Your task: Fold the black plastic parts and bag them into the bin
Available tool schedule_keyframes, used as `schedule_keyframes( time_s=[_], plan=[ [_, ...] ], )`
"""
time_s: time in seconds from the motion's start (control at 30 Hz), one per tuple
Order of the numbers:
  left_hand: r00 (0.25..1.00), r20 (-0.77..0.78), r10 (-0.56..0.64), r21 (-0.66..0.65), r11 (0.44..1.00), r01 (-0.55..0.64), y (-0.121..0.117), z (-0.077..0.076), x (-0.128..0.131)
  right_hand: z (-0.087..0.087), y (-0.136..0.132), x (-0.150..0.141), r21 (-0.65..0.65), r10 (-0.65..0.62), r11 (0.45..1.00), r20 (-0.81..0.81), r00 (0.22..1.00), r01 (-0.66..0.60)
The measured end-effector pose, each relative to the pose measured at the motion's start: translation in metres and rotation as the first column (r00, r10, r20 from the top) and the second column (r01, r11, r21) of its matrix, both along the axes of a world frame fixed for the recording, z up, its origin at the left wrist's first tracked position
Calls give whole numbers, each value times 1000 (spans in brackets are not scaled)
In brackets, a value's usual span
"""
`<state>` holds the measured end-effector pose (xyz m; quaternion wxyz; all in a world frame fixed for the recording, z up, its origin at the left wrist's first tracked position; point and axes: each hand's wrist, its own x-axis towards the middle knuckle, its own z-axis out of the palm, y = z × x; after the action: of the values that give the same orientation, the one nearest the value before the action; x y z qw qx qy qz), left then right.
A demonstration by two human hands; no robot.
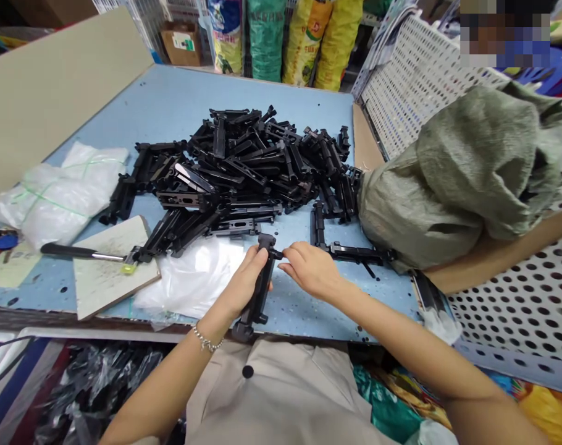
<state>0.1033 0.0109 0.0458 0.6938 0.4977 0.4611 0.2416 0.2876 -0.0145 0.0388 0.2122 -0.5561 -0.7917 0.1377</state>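
Observation:
My left hand (244, 281) grips a long black plastic part (257, 293) held upright over the near edge of the blue table (170, 105). My right hand (311, 269) pinches a small piece at the top end of that same part. Just beyond my hands lies a big heap of similar black plastic parts (244, 167). A few loose ones (350, 252) lie right of my right hand. A clear plastic bag (192, 275) lies flat under my left wrist.
A grey-green woven sack (457, 173) slumps at the right against white perforated baskets (517, 296). Bundled white bags (58, 191) lie at the left, with a black-handled tool (77, 252) on a board (109, 266). Cardboard (54, 86) leans at far left. Coloured sacks stand behind.

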Motion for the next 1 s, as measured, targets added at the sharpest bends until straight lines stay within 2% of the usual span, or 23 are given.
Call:
schedule_keyframes(
  time_s=[0.07,0.13,0.23,0.3,0.37,0.43,0.5,0.6,0.67,0.7,0.77,0.83,0.9,0.97,1.0],
  plan=[
    [1000,8,-15,-27,1000,16,-2,3,2,2,4,5,100,73,991,179,981,-92],
    [1000,19,3,-53,999,-2,-5,4,6,3,8,7,114,86,987,237,968,-115],
    [994,48,93,-97,991,-89,-6,0,10,1,5,2,-42,18,999,137,990,-12],
    [982,77,172,-126,979,-161,-4,-4,11,-3,-8,-8,-165,36,986,52,998,-27],
    [968,101,228,-158,965,-211,-2,-8,9,-11,-28,-21,-164,150,976,41,988,-142],
    [961,116,253,-176,957,-231,0,-12,8,-19,-49,-35,-93,238,969,96,966,-230],
    [961,119,251,-184,956,-227,-1,-19,8,-26,-66,-44,-97,235,970,120,964,-225],
    [972,90,219,-173,964,-202,-6,-35,14,-28,-72,-36,-248,216,949,65,974,-194],
    [983,18,180,-62,982,-179,-12,-50,22,-24,-64,-11,-279,168,949,53,984,-147],
    [987,-47,151,37,988,-149,-15,-57,25,-23,-57,7,-250,101,965,85,991,-77],
    [972,-211,99,268,963,-40,-23,-71,32,-22,-45,49,-115,-134,980,216,967,161],
    [936,-338,102,458,886,69,-31,-80,38,-22,-36,88,-1,-323,937,387,864,351],
    [909,-382,170,599,794,103,-37,-81,42,-21,-34,112,51,-384,909,488,783,414],
    [905,-372,208,683,722,115,-42,-73,46,-13,-40,112,107,-437,892,449,779,439],
    [919,-349,184,704,699,127,-44,-66,49,-6,-45,105,141,-473,879,366,801,455]
  ],
)
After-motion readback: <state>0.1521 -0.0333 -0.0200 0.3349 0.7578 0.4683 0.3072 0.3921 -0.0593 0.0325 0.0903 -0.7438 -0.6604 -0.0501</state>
